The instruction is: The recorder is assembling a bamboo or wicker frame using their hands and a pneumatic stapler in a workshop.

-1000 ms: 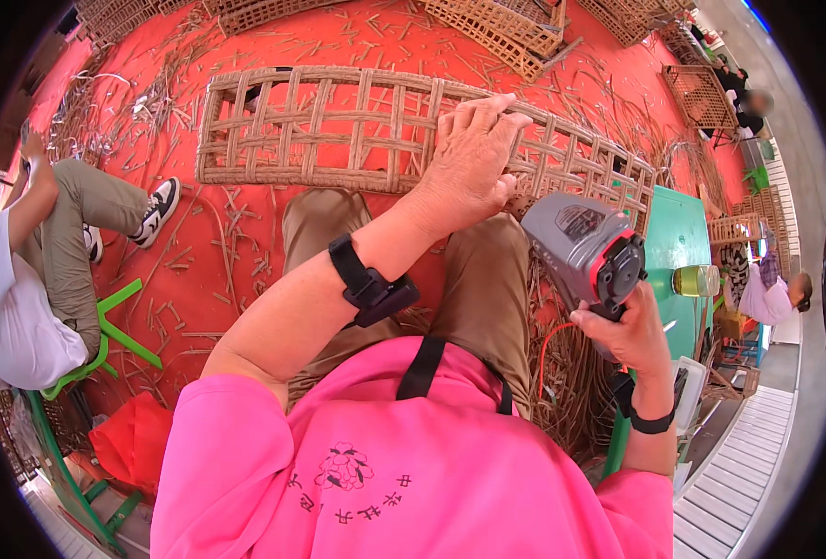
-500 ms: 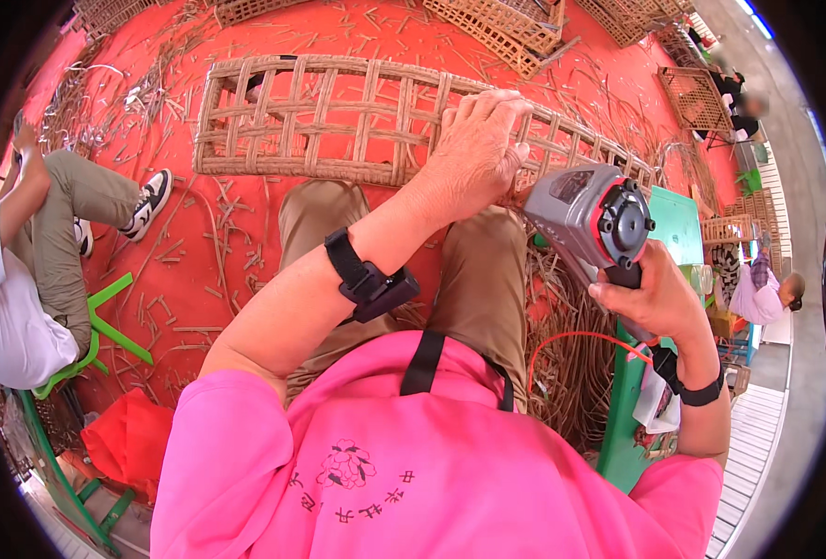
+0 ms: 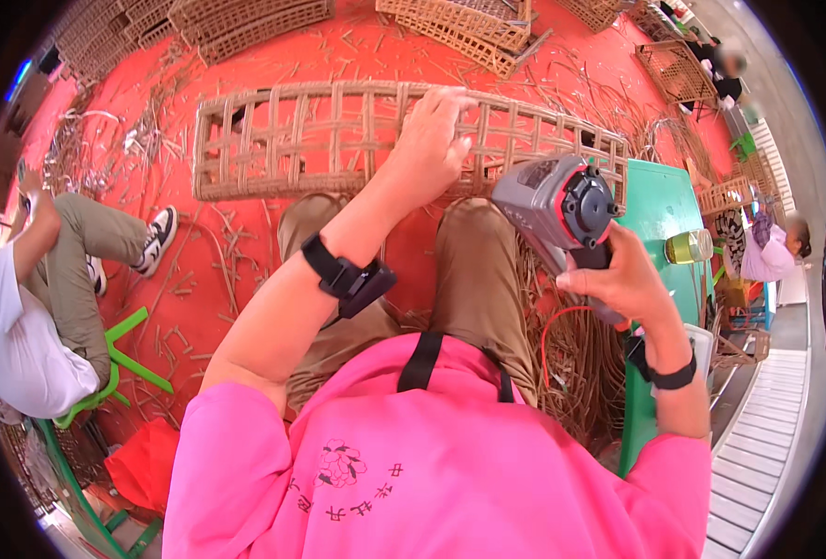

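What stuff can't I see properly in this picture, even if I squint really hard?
In the head view:
- Front end of the grey power tool: hidden behind the tool's own body.
- Some fingers of the right hand: hidden by the tool's handle.
- Palm of the left hand: hidden by its own back, over the woven frame.
- Head of the seated neighbour: cut off by the dark left rim.

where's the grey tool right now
In the head view, the grey tool is right of centre, held in the right grip, by the wicker panel's near edge and left of the green table.
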Demonstrator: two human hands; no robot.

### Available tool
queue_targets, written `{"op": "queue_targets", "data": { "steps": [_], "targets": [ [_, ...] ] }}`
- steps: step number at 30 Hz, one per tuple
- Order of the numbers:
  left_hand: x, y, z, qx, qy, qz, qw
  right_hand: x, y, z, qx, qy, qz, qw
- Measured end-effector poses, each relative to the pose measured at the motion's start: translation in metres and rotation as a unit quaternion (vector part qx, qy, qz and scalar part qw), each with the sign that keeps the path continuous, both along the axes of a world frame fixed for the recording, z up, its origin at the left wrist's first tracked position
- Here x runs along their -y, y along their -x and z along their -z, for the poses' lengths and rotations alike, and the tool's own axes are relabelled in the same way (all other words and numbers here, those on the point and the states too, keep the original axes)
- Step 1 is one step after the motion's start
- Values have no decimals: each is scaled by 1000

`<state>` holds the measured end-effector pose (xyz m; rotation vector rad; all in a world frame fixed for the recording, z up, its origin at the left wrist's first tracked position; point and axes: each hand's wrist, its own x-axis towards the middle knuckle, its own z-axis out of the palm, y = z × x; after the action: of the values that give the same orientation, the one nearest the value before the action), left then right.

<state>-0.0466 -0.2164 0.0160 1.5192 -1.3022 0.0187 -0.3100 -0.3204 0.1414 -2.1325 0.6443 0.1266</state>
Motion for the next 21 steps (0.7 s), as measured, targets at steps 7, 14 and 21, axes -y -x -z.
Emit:
{"op": "queue_targets", "data": {
  "steps": [7,14,21],
  "targets": [
    [-25,22,-15,167,-104,-32,980,9,74,18,216,-96,332,913],
    [-30,22,-17,184,-118,-35,975,96,95,70,315,-4,366,876],
    [-23,28,-14,229,-129,-44,964,225,100,173,113,283,434,848]
  ]
}}
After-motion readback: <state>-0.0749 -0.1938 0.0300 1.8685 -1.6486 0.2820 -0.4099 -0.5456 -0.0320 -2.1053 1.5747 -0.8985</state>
